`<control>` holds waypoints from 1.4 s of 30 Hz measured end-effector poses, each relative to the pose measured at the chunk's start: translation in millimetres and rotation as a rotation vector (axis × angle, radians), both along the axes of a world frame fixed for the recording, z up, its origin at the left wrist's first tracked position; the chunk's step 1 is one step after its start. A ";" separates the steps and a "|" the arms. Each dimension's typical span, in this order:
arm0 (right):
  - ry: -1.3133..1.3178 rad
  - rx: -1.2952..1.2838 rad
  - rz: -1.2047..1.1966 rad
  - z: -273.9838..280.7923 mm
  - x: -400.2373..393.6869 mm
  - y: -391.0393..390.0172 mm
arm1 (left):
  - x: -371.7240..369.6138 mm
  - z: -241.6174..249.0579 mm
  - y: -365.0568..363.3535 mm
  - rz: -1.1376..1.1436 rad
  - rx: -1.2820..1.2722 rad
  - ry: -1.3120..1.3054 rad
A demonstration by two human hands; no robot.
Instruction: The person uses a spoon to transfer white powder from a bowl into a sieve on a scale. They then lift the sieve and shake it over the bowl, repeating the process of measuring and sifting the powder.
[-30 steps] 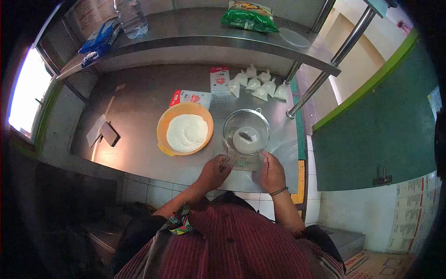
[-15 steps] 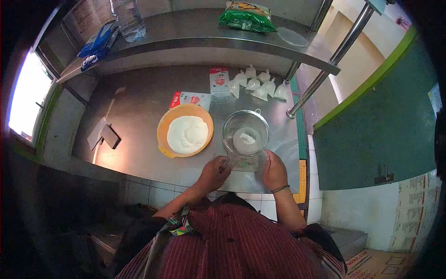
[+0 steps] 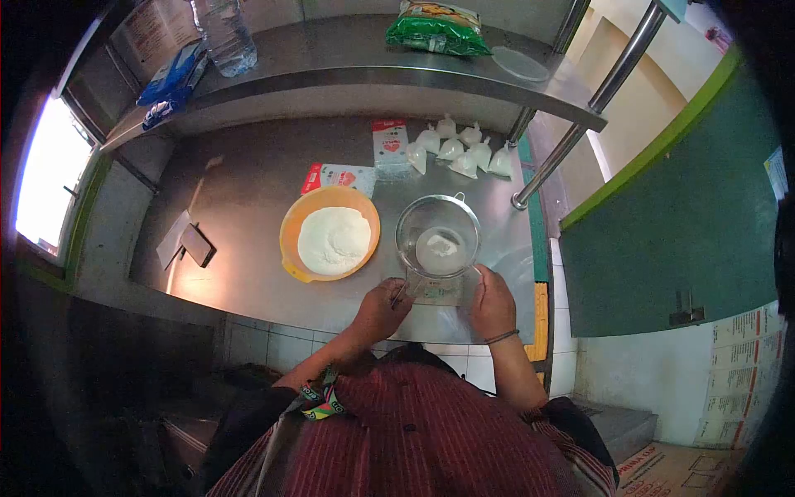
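A round wire-mesh sieve with a small lump of white powder in it is held over a kitchen scale. My left hand is closed around the sieve's handle. Beside the sieve's lower right rim is my right hand, thumb up and fingers mostly straight, gripping nothing I can see. What lies directly under the mesh is hard to make out. Left of the sieve stands an orange-yellow bowl containing white powder.
Several tied bags of white powder stand at the back right, near two red-and-white boxes. A phone-like object leans on the left. A metal shelf overhangs the steel table, bearing a green packet and a water bottle.
My right hand has shifted slightly right, away from the sieve's rim. The powder in the mesh has changed shape a little. My left hand keeps its hold on the handle.
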State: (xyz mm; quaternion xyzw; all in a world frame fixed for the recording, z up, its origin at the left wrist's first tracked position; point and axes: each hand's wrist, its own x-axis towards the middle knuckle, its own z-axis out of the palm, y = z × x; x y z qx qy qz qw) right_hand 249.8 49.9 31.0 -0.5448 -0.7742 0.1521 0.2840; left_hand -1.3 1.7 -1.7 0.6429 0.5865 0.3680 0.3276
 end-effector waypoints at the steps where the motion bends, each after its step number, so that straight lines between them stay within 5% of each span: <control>1: 0.017 0.005 -0.045 1.5 -0.7 0.6 | -0.5 0.5 0.2 -0.001 -0.046 -0.016; 42: 0.071 0.014 -0.026 -8.3 -2.7 -6.0 | 4.8 9.8 -8.9 0.006 -0.100 -0.086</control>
